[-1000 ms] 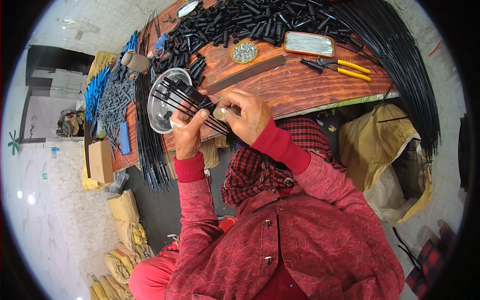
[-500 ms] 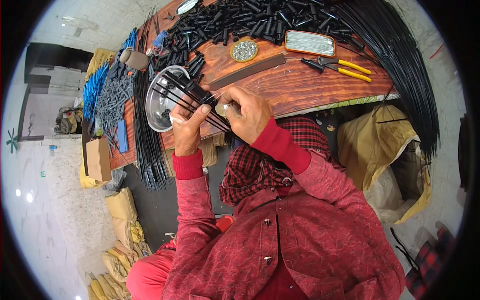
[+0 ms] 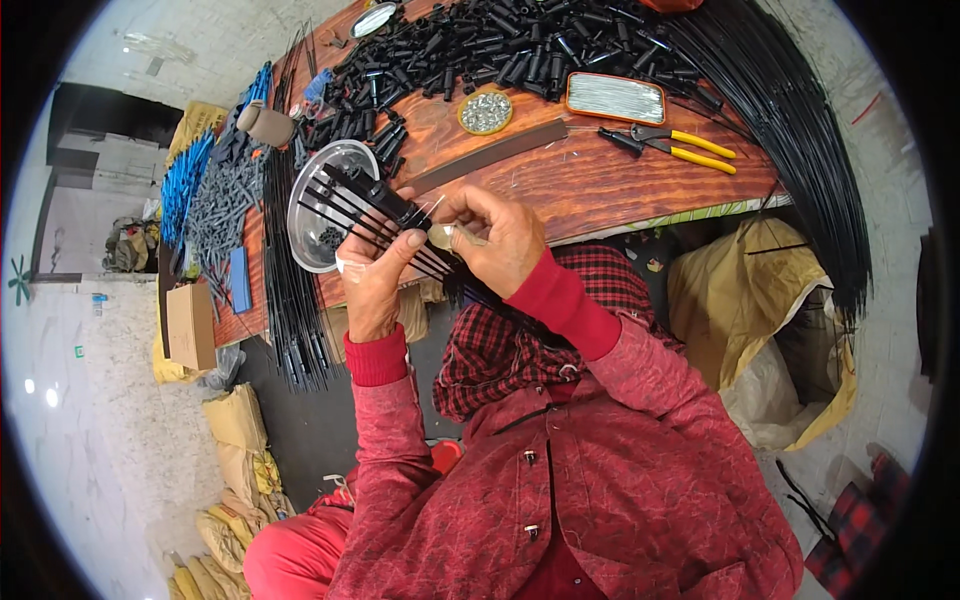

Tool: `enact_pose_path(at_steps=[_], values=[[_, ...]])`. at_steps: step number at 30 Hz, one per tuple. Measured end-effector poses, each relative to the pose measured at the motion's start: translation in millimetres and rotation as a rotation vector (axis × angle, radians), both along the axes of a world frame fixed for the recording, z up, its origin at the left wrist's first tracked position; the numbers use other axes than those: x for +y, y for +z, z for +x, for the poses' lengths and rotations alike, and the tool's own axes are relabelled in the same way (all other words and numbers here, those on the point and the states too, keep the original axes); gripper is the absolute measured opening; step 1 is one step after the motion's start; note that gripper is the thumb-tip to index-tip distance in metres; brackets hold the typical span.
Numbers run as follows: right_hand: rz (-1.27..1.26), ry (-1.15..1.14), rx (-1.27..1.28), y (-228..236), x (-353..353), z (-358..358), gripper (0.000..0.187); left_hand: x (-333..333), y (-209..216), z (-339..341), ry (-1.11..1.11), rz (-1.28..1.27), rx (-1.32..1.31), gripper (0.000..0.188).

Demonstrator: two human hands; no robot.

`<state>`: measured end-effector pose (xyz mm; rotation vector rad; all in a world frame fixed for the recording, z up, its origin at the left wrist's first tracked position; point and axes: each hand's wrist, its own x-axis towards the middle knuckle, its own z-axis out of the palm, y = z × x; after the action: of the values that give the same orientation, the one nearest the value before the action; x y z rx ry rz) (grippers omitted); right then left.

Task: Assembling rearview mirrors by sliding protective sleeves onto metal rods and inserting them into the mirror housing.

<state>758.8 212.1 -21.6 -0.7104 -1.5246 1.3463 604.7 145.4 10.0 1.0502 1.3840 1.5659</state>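
Observation:
My left hand is closed around a black bundle of ribs, several thin dark rods fanning from a thick ridged black fitting. The bundle slants from upper left to lower right, its lower end passing beneath my right hand. Close against the fitting, my right hand pinches a thin silvery wire pin. A pale round piece sits at that thumb; whether it is worn or held is unclear. White tape wraps part of my left hand. Just behind the rods stands a clear plastic bowl with small black rings inside.
On the wooden table lie a dark bar, a round dish of small metal parts, a tray of pins and yellow-handled pliers. Black tubes heap behind; long black rods hang off the right edge.
Both hands stay together at the fitting, with the bundle turned slightly. The silvery pin shows more clearly now. The whole view has shifted a little.

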Motion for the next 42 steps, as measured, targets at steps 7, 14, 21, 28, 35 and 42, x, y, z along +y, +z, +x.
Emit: enact_pose_path(at_steps=[7,14,21,28,35,42], values=[[0.030,0.053,-0.055,1.6,0.6,3.3,0.010,1.4,2.9,3.4,0.001,0.052,0.053,0.046],[-0.123,0.105,0.031,-22.1,11.8,0.2,0.013,1.4,10.1,11.3,0.010,-0.022,0.033,0.047],[-0.304,0.244,0.019,-8.1,18.6,13.1,0.017,1.5,18.6,27.2,0.044,-0.034,-0.005,0.044],[-0.355,0.300,0.107,-9.2,18.3,14.3,0.014,4.3,18.7,30.9,0.073,0.018,0.010,0.043],[-0.304,0.338,0.214,7.6,12.8,25.1,0.015,10.6,29.1,26.8,0.018,0.063,0.007,0.041],[-0.114,0.272,0.071,-18.8,12.4,18.9,0.027,8.3,13.2,20.5,0.003,0.039,0.011,0.040]])
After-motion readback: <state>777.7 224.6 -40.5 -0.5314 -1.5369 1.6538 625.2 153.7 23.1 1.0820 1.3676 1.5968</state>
